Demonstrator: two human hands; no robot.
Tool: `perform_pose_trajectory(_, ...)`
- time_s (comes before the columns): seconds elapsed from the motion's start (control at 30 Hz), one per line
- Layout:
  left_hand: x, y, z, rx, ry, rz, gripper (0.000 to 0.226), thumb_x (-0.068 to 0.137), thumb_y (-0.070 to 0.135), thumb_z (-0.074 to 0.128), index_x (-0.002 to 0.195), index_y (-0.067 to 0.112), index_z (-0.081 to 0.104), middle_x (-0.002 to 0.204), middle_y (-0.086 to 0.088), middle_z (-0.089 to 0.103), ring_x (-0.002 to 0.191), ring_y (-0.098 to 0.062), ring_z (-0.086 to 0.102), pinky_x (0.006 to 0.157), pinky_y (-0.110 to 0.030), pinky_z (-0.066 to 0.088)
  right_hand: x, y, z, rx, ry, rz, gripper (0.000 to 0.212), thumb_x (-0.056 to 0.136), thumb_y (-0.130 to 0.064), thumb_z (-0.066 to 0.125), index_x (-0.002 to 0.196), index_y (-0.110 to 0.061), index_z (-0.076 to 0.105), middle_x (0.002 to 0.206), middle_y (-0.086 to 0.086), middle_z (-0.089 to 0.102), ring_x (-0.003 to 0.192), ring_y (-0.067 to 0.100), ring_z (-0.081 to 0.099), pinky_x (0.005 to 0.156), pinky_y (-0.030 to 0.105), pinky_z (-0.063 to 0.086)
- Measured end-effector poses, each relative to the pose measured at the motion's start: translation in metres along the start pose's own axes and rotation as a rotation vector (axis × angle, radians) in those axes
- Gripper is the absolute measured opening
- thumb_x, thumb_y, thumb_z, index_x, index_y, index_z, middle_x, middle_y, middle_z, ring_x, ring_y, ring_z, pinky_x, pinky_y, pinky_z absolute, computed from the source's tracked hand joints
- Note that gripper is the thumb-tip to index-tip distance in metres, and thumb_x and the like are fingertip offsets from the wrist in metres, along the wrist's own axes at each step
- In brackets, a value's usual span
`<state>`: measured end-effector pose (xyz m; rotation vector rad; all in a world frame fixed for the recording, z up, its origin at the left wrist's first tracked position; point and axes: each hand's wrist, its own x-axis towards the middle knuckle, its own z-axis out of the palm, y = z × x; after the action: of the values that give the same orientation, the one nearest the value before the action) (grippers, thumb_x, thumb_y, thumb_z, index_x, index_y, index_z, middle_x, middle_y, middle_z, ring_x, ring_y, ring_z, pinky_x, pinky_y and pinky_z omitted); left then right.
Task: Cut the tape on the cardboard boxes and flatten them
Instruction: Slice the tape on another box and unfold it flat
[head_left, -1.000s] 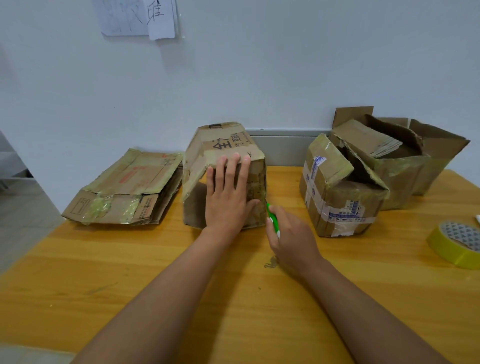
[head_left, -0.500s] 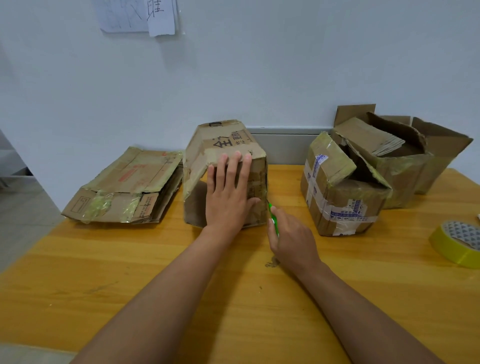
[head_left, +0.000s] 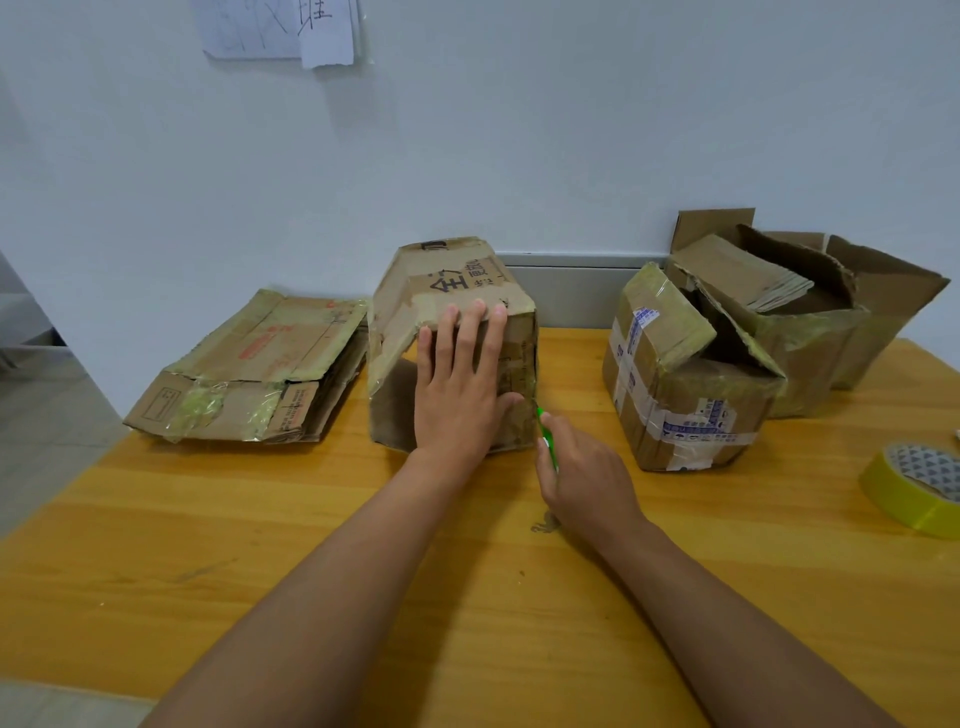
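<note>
The upright brown cardboard box (head_left: 457, 332), near the surface's far edge, is pressed by the flat, open left hand (head_left: 460, 387). A green cutter (head_left: 545, 436), gripped in the right hand (head_left: 587, 478), is held against its right vertical edge.

Both bare forearms are extended forward from the lower edge of the view, converging toward the centre. The left hand (head_left: 460, 395) is laid flat, palm down, with its fingers (head_left: 480, 332) straight and close together and the thumb spread to the right; it is pressed against the box (head_left: 452, 283). The right hand (head_left: 584, 475) is seen from the back, just right of the left, its fingers curled around a green cutter (head_left: 546, 439) held at the box's right edge.
</note>
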<state>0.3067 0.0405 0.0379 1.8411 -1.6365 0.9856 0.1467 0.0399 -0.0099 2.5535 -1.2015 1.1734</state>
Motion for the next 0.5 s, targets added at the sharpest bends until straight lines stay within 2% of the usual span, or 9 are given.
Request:
perform_pose_trajectory(0.2, 0.000, 0.000, -0.002, -0.012, -0.024, -0.006, 0.116, 0.069, 0.059, 0.079, 0.155, 0.018, 0.012, 0.157, -0.008, 0.015, 0.147, -0.032, 0.010, 0.121, -0.046, -0.008, 0.004, 0.000, -0.009, 0.053, -0.056, 0.037, 0.023, 0.092, -0.015, 0.061, 0.113, -0.007, 0.059, 0.077, 0.008, 0.066, 0.060, 0.028, 0.059, 0.049, 0.027, 0.031)
perform_pose_trajectory(0.33, 0.000, 0.000, -0.002, -0.011, -0.036, -0.005, 0.116, 0.070, 0.059, 0.078, 0.156, 0.019, 0.011, 0.158, -0.008, 0.014, 0.148, -0.032, 0.009, 0.121, -0.047, -0.008, -0.007, 0.009, -0.007, 0.038, -0.222, 0.094, 0.021, 0.098, -0.024, 0.049, 0.113, -0.011, 0.055, 0.078, 0.009, 0.064, 0.066, 0.031, 0.058, 0.052, 0.037, 0.036)
perform_pose_trajectory(0.4, 0.000, 0.000, -0.001, -0.017, -0.032, 0.000, 0.115, 0.071, 0.059, 0.078, 0.156, 0.019, 0.012, 0.158, -0.009, 0.015, 0.148, -0.032, 0.009, 0.121, -0.046, -0.009, -0.014, 0.010, -0.009, 0.062, -0.192, 0.090, 0.021, 0.097, -0.022, 0.051, 0.111, -0.009, 0.058, 0.074, 0.007, 0.064, 0.062, 0.029, 0.058, 0.049, 0.035, 0.035)
perform_pose_trajectory(0.5, 0.000, -0.001, -0.001, -0.019, -0.041, 0.003, 0.115, 0.071, 0.060, 0.077, 0.156, 0.018, 0.012, 0.159, -0.010, 0.016, 0.148, -0.033, 0.009, 0.121, -0.046, -0.009, -0.008, 0.008, -0.010, 0.094, -0.034, 0.049, 0.027, 0.091, -0.022, 0.055, 0.113, -0.006, 0.062, 0.072, 0.006, 0.066, 0.056, 0.022, 0.059, 0.043, 0.032, 0.043)
